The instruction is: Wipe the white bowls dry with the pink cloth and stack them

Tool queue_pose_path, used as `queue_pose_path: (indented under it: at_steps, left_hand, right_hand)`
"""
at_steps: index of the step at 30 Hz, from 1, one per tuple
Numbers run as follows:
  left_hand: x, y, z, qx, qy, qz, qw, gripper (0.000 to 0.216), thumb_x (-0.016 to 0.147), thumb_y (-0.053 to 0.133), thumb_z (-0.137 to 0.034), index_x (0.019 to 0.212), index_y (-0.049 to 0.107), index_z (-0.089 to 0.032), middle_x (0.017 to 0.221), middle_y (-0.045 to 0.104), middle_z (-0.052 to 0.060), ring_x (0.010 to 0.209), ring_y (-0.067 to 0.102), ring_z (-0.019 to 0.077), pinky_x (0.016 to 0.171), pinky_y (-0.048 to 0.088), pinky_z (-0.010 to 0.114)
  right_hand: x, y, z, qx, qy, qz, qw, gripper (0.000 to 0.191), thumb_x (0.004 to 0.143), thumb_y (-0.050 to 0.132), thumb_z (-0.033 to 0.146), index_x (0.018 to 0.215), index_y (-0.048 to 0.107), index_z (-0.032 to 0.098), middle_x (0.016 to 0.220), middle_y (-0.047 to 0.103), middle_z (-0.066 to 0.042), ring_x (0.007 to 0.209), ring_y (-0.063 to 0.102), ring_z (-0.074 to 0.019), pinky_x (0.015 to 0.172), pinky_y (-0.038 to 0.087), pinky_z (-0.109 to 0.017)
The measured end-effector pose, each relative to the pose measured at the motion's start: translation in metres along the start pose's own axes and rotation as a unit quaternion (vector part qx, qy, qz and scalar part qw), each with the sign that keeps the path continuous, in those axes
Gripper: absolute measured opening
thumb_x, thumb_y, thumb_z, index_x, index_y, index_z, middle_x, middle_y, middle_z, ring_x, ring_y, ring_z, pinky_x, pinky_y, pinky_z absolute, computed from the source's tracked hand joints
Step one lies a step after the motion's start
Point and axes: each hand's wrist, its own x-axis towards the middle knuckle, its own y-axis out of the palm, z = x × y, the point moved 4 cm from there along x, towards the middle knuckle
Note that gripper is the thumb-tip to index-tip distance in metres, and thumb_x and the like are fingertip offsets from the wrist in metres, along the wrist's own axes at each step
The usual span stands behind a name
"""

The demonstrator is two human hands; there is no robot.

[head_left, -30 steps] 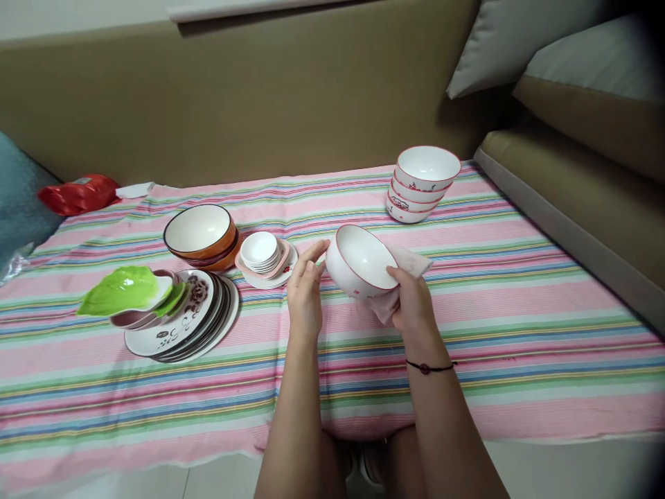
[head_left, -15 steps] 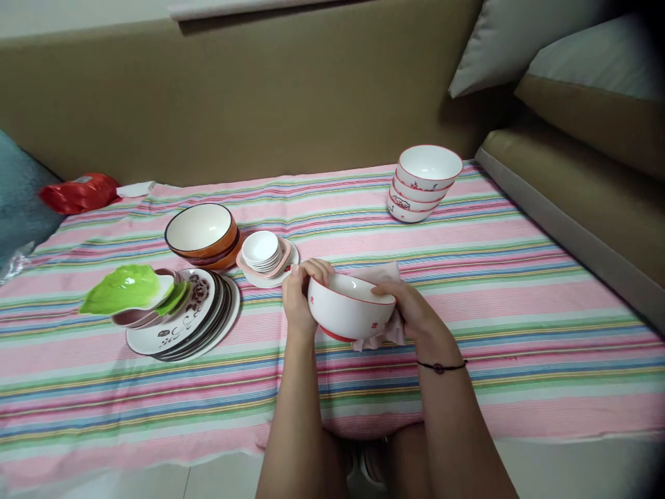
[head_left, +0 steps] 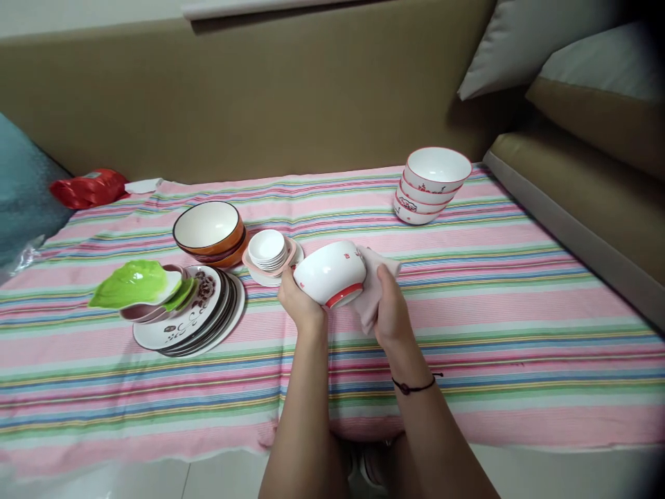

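Observation:
A white bowl (head_left: 332,274) with small red marks and a red foot ring is tipped on its side, its base facing me. My left hand (head_left: 300,299) grips it at the left rim, thumb showing at the edge. In my right hand (head_left: 391,308) is a pale pink cloth (head_left: 370,287), pressed against the bowl's right side. The bowl's inside and most of the fingers of both hands are hidden from view.
Matching bowls (head_left: 436,184) stand stacked at the back right. To the left are small white dishes (head_left: 267,248), orange bowls (head_left: 210,232), stacked plates (head_left: 194,319) and a green leaf-shaped dish (head_left: 132,283). Beneath lies a striped cloth (head_left: 493,291); a sofa back (head_left: 291,97) rises behind.
The bowl has turned from nearly upright onto its side, its foot now toward me. My right hand has left the rim and holds the cloth against the outside.

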Motion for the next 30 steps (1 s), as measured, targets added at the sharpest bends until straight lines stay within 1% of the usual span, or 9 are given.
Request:
queue_pose_path:
  at_steps: [4, 9, 15, 18, 22, 24, 27, 29, 30]
  left_hand:
    - [0.0, -0.003, -0.007, 0.013, 0.002, -0.03, 0.999, 0.023, 0.077, 0.056, -0.036, 0.066, 0.054, -0.016, 0.063, 0.047, -0.004, 0.057, 0.045, 0.0079, 0.054, 0.038, 0.02]
    - [0.001, -0.006, -0.009, -0.003, -0.021, -0.055, 0.998, 0.02, 0.077, 0.055, -0.034, 0.073, 0.061, -0.015, 0.07, 0.056, -0.002, 0.063, 0.052, 0.0099, 0.055, 0.041, 0.02]
    - [0.01, -0.01, -0.002, -0.042, -0.051, -0.053, 0.996, 0.014, 0.069, 0.06, -0.03, 0.073, 0.06, -0.017, 0.077, 0.06, 0.0, 0.07, 0.057, 0.0127, 0.06, 0.047, 0.022]
    - [0.012, -0.011, 0.0, -0.059, -0.066, -0.058, 0.994, 0.014, 0.069, 0.06, -0.031, 0.073, 0.057, -0.017, 0.074, 0.057, -0.002, 0.067, 0.056, 0.0123, 0.059, 0.047, 0.023]
    - [0.015, -0.008, 0.003, -0.089, -0.076, -0.014, 0.993, 0.014, 0.071, 0.056, -0.03, 0.077, 0.057, -0.018, 0.077, 0.06, -0.001, 0.072, 0.062, 0.0143, 0.064, 0.05, 0.025]
    - [0.017, -0.006, 0.005, -0.091, -0.085, 0.016, 0.992, 0.016, 0.071, 0.053, -0.03, 0.08, 0.059, -0.018, 0.08, 0.064, 0.0, 0.079, 0.064, 0.0172, 0.069, 0.052, 0.027]
    - [0.017, -0.002, 0.01, -0.111, -0.11, 0.063, 0.986, 0.026, 0.072, 0.052, -0.03, 0.09, 0.065, -0.018, 0.09, 0.069, 0.004, 0.091, 0.066, 0.0223, 0.077, 0.053, 0.032]
    - [0.015, 0.001, 0.014, -0.131, -0.138, 0.079, 0.979, 0.03, 0.072, 0.052, -0.029, 0.095, 0.067, -0.017, 0.094, 0.071, 0.006, 0.094, 0.067, 0.0244, 0.082, 0.054, 0.036]
    - [0.014, 0.001, 0.016, -0.136, -0.154, 0.077, 0.976, 0.03, 0.073, 0.051, -0.028, 0.095, 0.067, -0.016, 0.094, 0.071, 0.007, 0.093, 0.067, 0.0248, 0.083, 0.053, 0.037]
  right_hand:
    - [-0.012, 0.006, 0.006, -0.018, -0.057, 0.018, 0.998, 0.045, 0.09, 0.051, 0.044, 0.126, 0.062, 0.02, 0.137, 0.06, -0.007, 0.129, 0.053, -0.0221, 0.11, 0.041, -0.038]
    - [-0.026, 0.005, 0.014, -0.086, -0.095, -0.072, 0.989, 0.038, 0.087, 0.055, 0.046, 0.111, 0.07, 0.022, 0.118, 0.07, -0.005, 0.119, 0.06, -0.0237, 0.1, 0.05, -0.035]
    - [-0.033, 0.012, 0.024, -0.089, -0.115, -0.044, 0.988, 0.034, 0.086, 0.053, 0.042, 0.108, 0.07, 0.021, 0.115, 0.071, -0.003, 0.117, 0.061, -0.0221, 0.093, 0.052, -0.031]
    - [-0.031, 0.006, 0.025, -0.073, -0.108, -0.07, 0.989, 0.032, 0.084, 0.056, 0.042, 0.104, 0.069, 0.022, 0.109, 0.073, -0.003, 0.111, 0.064, -0.0228, 0.088, 0.054, -0.032]
    - [-0.022, -0.011, 0.026, -0.02, -0.083, -0.124, 0.989, 0.034, 0.084, 0.053, 0.048, 0.102, 0.067, 0.022, 0.1, 0.073, -0.004, 0.098, 0.068, -0.0234, 0.079, 0.057, -0.035]
    - [-0.017, -0.022, 0.032, -0.014, -0.102, -0.133, 0.986, 0.037, 0.085, 0.051, 0.05, 0.106, 0.066, 0.024, 0.102, 0.072, -0.003, 0.098, 0.067, -0.0234, 0.077, 0.058, -0.036]
    - [-0.011, -0.039, 0.044, -0.037, -0.166, -0.181, 0.969, 0.04, 0.085, 0.051, 0.052, 0.112, 0.064, 0.026, 0.105, 0.071, -0.002, 0.106, 0.065, -0.0229, 0.08, 0.058, -0.034]
    - [-0.011, -0.047, 0.045, -0.085, -0.173, -0.233, 0.953, 0.041, 0.085, 0.052, 0.053, 0.11, 0.066, 0.023, 0.103, 0.071, -0.003, 0.11, 0.063, -0.0241, 0.083, 0.057, -0.034]
    - [-0.01, -0.046, 0.043, -0.116, -0.164, -0.241, 0.95, 0.043, 0.085, 0.052, 0.054, 0.108, 0.067, 0.021, 0.104, 0.071, -0.004, 0.112, 0.062, -0.025, 0.087, 0.055, -0.035]
